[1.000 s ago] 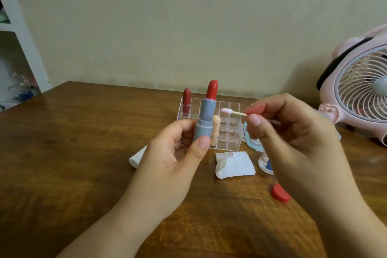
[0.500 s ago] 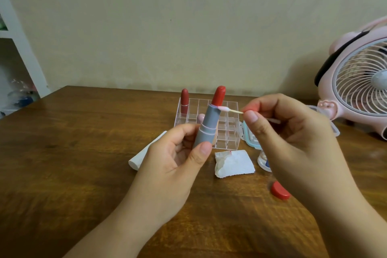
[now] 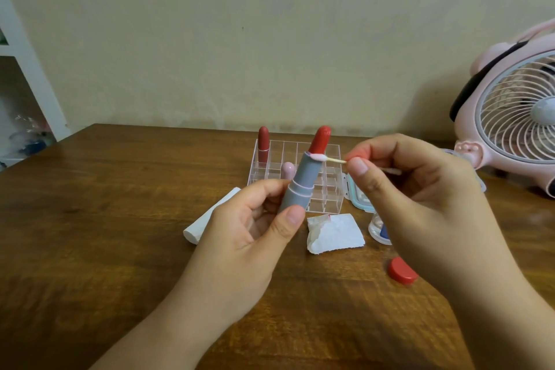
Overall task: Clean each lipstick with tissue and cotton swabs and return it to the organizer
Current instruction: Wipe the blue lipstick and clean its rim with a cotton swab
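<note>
Item: grey lipstick (image 3: 300, 180), tilting, above table in front of organizer (image 3: 326, 189). L hand (image 3: 249, 237) gripping barrel; R hand (image 3: 399, 186) pinching cotton swab (image 3: 322, 158), tip touching collar. Risk: pressing too hard, gouging or snapping bullet.

Tilted grey lipstick (image 3: 303, 177), red bullet extended, cotton swab (image 3: 322, 158) touching its rim.

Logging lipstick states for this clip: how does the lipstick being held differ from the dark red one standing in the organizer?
The held lipstick is gripped in the left hand and tilted; the dark red lipstick stands upright in a back-left compartment of the organizer. The held one has a grey tube and brighter red bullet; the other is darker. A cotton swab in the right hand touches only the held one. Both are uncapped.
</note>
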A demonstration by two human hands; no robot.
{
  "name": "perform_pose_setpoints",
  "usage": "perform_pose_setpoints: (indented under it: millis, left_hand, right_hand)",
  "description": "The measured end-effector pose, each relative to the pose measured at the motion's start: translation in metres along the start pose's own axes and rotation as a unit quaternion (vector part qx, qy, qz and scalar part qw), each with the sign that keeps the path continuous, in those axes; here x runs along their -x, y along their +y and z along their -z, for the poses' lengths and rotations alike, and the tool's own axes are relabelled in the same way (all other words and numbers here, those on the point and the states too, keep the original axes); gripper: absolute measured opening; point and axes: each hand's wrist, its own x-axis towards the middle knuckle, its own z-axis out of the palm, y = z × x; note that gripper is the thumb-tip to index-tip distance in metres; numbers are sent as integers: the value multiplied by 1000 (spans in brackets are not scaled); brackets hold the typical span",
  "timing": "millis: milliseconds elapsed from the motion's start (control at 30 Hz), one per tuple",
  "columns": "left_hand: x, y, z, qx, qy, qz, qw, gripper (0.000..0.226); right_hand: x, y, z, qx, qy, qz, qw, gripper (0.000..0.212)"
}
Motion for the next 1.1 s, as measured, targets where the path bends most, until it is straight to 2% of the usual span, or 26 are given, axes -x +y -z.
perform_pose_setpoints:
  millis: [200, 367, 500, 633, 767, 833, 1000, 1100]
  left_hand:
    - [0, 3, 0, 9, -1, -5, 1000, 26]
    - [1, 2, 0, 8, -9, 1, 1000, 33]
    - [2, 1, 0, 31, -11, 11, 999, 26]
    - [1, 2, -1, 39, -20, 13, 999, 33]
    - [2, 1, 0, 46, -22, 13, 999, 26]
    - [2, 0, 1, 36, -29, 14, 999, 23]
    - [3, 0, -1, 0, -71, 15, 997, 35]
    - [2, -1, -1, -22, -73, 10, 997, 32]
  right_hand:
    - [-2, 4, 3, -25, 9, -13, 1000, 9]
    - [-1, 7, 3, -32, 6, -6, 999, 8]
    - [-1, 4, 2, -28, -5, 3, 1000, 7]
    - [-2, 7, 4, -42, -2, -5, 999, 9]
    - [-2, 8, 4, -53, -3, -12, 999, 8]
    - [-2, 7, 3, -52, -6, -8, 999, 8]
    - [-1, 2, 1, -57, -11, -16, 998, 9]
    - [-1, 0, 0, -55, -10, -25, 998, 11]
